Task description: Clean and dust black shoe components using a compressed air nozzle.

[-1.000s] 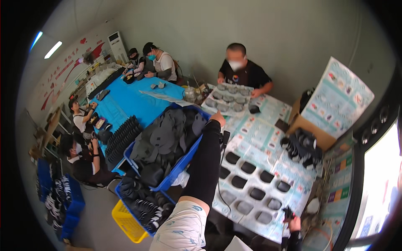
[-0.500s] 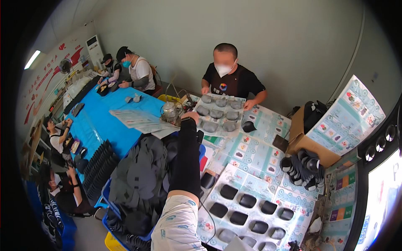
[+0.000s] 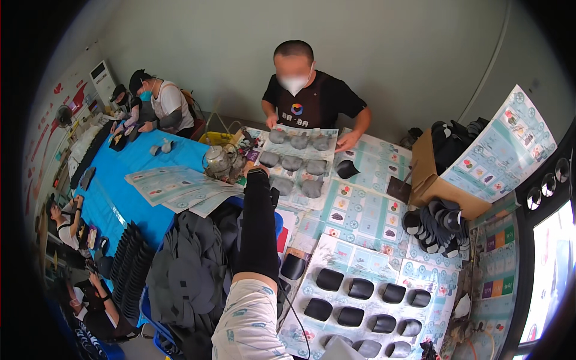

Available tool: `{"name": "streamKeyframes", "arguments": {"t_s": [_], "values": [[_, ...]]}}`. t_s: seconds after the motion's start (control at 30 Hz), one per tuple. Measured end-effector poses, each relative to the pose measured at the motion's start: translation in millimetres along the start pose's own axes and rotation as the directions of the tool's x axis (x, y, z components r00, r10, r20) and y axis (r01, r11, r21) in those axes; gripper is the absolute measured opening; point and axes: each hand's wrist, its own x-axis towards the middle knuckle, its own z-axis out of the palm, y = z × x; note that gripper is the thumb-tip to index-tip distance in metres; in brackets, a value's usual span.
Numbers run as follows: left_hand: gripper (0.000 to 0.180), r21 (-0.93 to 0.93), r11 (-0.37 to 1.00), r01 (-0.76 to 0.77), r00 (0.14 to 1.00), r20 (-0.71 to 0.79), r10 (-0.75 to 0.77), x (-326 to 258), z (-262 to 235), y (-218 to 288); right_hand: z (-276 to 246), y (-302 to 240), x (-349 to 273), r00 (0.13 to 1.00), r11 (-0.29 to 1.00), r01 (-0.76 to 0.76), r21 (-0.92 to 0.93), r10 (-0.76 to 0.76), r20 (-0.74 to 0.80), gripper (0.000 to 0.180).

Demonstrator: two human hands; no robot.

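My left arm, in a black sleeve with a watch at the wrist, reaches across the table. My left hand (image 3: 254, 168) is closed at the left edge of a printed board (image 3: 329, 137); its fingers are partly hidden. Rows of grey rounded pieces (image 3: 291, 163) lie on that board. A masked person (image 3: 312, 99) opposite holds the board's far side with both hands. Closer to me, a second printed board (image 3: 354, 264) carries rows of black rounded pieces (image 3: 350, 316). My right hand does not show.
Left of my arm, a blue crate (image 3: 146, 309) holds piled dark grey pieces (image 3: 192, 264). Loose printed sheets (image 3: 180, 183) lie beside a metal kettle (image 3: 221, 161). A cardboard box (image 3: 425, 174) and stacked dark pieces (image 3: 437, 225) stand at right. Other people sit around the blue-covered table (image 3: 120, 192).
My view has shifted, so the table and the people appear moved in the picture. My left hand stays at the board's left edge, and the person opposite still holds it.
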Motion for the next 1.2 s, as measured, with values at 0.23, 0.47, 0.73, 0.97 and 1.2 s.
{"name": "streamKeyframes", "arguments": {"t_s": [0.23,0.47,0.73,0.97,1.2], "values": [[0.044,-0.068,0.997,-0.031,0.999,0.010,0.031,-13,16,2,-7,9,-4,0.999,0.930,0.047,-0.366,-0.053,-0.006,0.018],[0.041,-0.051,0.995,-0.091,0.993,-0.084,0.087,-7,25,-37,-5,-8,-2,0.999,0.949,0.042,-0.312,-0.035,0.029,0.017],[0.044,-0.104,0.968,-0.227,0.970,-0.112,0.215,-60,6,5,-16,53,18,0.999,0.986,-0.038,-0.164,0.038,-0.004,0.027],[0.037,-0.349,0.776,-0.526,0.779,-0.564,0.274,-277,-53,46,-38,89,42,0.999,0.986,-0.046,-0.158,0.050,0.019,0.029],[0.027,-0.735,0.407,-0.543,0.820,-0.357,0.448,-628,30,21,-50,73,66,0.985,0.982,0.112,0.154,-0.130,0.115,0.028]]}}
